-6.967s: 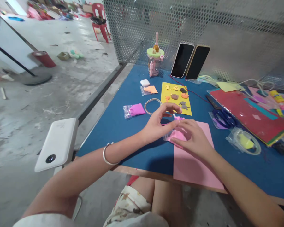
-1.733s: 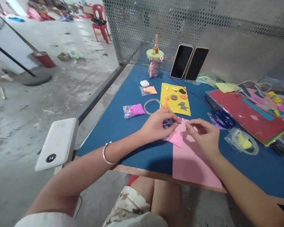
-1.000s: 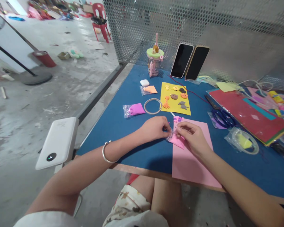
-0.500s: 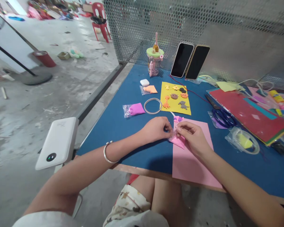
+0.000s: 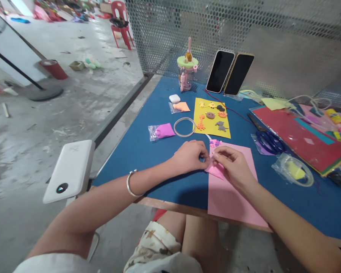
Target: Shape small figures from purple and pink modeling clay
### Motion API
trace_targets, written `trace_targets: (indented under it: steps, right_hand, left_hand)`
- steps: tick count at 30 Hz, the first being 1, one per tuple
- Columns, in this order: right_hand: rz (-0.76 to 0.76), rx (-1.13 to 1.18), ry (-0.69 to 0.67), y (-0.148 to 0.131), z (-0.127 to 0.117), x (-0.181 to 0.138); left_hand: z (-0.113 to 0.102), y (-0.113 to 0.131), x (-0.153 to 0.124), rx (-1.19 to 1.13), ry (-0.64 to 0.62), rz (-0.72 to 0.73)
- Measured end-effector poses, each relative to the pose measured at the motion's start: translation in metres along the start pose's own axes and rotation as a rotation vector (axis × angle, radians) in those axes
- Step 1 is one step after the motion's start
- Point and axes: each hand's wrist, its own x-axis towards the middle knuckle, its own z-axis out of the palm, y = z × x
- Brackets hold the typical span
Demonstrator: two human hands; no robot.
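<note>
Between my hands is a small clear bag of pink clay (image 5: 216, 171), lying over the left edge of a pink paper sheet (image 5: 233, 201). My left hand (image 5: 192, 156) pinches the bag's top from the left. From the right, my right hand (image 5: 231, 163) pinches the same bag with thumb and forefinger. Just beyond the fingers sits a little cluster of pink and purple clay pieces (image 5: 215, 143). A yellow sheet (image 5: 199, 131) farther back carries several clay animals, among them an orange giraffe (image 5: 201, 123) and a grey elephant (image 5: 221, 126).
Left of the yellow sheet lie a ring (image 5: 174, 127), a magenta clay packet (image 5: 165, 131), an orange packet (image 5: 182, 107) and a white case (image 5: 174, 98). Behind stand a lidded cup (image 5: 184, 79) and two phones (image 5: 220, 72). Scissors (image 5: 268, 142) and coloured sheets (image 5: 290, 125) are to the right.
The whole view has shifted very slightly. Both hands keep their pinch on the bag of pink clay, with hardly any movement.
</note>
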Motion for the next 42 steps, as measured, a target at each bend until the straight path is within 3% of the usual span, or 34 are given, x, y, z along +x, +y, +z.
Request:
trace_targets:
  steps: [12, 16, 20, 27, 42]
  right_hand:
    - [-0.002, 0.017, 0.011, 0.0, -0.001, 0.0]
    - [-0.033, 0.044, 0.026, -0.002, -0.002, 0.0]
    - [-0.108, -0.019, 0.129, -0.008, -0.001, -0.001]
    - [-0.223, -0.129, 0.213, -0.015, 0.001, -0.003]
    - [-0.308, -0.205, 0.27, -0.015, 0.001, -0.006]
  left_hand:
    - [-0.003, -0.003, 0.004, -0.07, 0.005, 0.071]
    - [-0.009, -0.002, 0.006, -0.167, 0.135, 0.038]
    - [-0.009, 0.001, 0.007, -0.277, 0.242, -0.031]
    - [-0.005, 0.006, 0.005, -0.448, 0.251, -0.014]
    - [-0.002, 0.009, 0.003, -0.555, 0.251, -0.018]
